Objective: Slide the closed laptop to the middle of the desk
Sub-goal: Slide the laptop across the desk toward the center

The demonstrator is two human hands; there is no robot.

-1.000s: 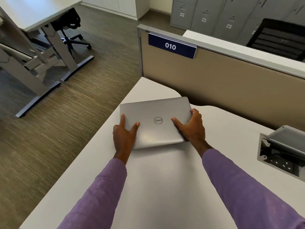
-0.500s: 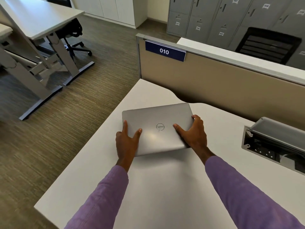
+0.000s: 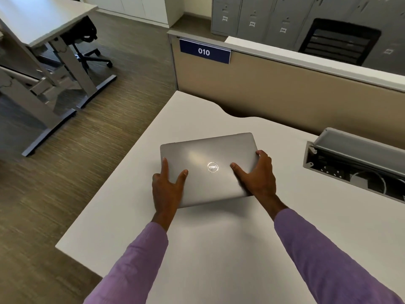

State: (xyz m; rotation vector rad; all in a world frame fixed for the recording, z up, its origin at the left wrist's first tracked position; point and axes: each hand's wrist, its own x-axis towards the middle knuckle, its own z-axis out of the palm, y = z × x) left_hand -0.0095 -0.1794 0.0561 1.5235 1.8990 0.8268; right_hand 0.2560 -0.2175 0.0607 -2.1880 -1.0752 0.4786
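A closed silver laptop (image 3: 208, 156) with a round logo lies flat on the white desk (image 3: 219, 249), a little in from the desk's left edge. My left hand (image 3: 167, 189) holds its near left corner, thumb and forefinger spread on the lid. My right hand (image 3: 257, 178) grips its right side, thumb on the lid and fingers wrapped around the edge. Both purple sleeves reach in from the bottom of the view.
An open cable box (image 3: 355, 170) with a raised grey lid is set into the desk at the right. A beige partition (image 3: 285, 91) with a blue "010" sign (image 3: 205, 51) stands behind. Another desk (image 3: 43, 20) and a chair are on the left floor.
The laptop has slid away from the desk's far left corner, toward me and to the right, with both hands still on it. More bare desk shows behind it.
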